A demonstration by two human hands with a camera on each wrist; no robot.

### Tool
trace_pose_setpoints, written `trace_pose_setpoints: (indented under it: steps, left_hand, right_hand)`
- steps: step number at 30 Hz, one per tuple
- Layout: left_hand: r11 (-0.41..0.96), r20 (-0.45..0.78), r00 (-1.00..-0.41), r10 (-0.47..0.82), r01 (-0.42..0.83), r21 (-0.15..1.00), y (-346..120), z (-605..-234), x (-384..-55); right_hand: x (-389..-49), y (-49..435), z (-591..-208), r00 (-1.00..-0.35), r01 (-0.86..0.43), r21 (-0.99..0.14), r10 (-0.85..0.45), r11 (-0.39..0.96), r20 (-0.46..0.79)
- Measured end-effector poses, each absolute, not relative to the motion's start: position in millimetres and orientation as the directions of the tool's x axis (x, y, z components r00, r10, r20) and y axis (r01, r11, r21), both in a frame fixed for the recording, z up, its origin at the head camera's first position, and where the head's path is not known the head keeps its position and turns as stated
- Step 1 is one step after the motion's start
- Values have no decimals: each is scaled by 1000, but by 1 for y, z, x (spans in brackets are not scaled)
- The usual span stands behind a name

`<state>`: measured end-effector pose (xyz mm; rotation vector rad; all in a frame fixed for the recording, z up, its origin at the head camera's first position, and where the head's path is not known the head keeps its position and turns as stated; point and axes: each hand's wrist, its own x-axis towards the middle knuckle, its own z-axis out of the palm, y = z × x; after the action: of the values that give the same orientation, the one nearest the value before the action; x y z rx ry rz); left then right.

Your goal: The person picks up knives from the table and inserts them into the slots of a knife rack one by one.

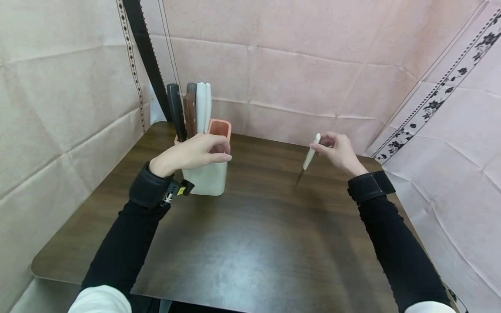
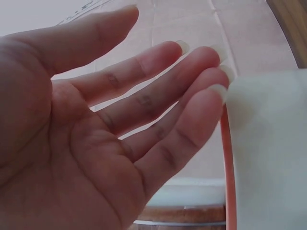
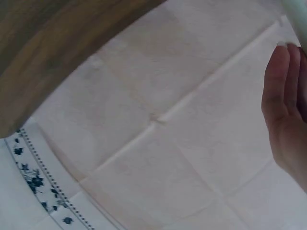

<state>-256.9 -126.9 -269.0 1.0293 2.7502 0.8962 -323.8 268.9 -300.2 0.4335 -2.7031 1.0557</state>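
Observation:
A small knife with a white handle is pinched in my right hand, its thin blade slanting down toward the table. Only part of that handle shows in the right wrist view, at the top right corner. My left hand hovers in front of a pale knife holder with an orange inner lining. Its fingers are loosely bent around nothing, the tips right at the holder's edge in the left wrist view. The left hand partly hides the holder's rim.
Several handles stand up from the holder: a black one, a brown one and white ones. The brown wooden table has rounded corners. Pale patterned cloth hangs behind it and at both sides.

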Motion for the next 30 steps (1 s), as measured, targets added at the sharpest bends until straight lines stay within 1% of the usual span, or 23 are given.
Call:
trace_pose_setpoints:
  steps: [9,13,18,23,30]
  left_hand:
    - [597,148,-762,630,597,536,-115,-271,-259]
    - [583,152,-749,645,611,535,-109,-271,-261]
    - [575,151,-734,662,627,525,-98,-273,-264]
    - [573,141,-738,660,616,541,-90,-274,-268]
    - [577,161,-753,638,606,548,-80,-277,-273]
  right_hand:
    - [-309,253,-276,-907,-395,-577,-204,714,368]
    - [-305,246,-266,-895,-417,-543,-227,728,383]
    - [-302,238,-258,-883,-444,-531,-253,722,395]
    - [-301,230,-254,-878,-456,-538,-259,709,402]
    - [-301,219,-250,-872,-468,-539,-266,700,412]
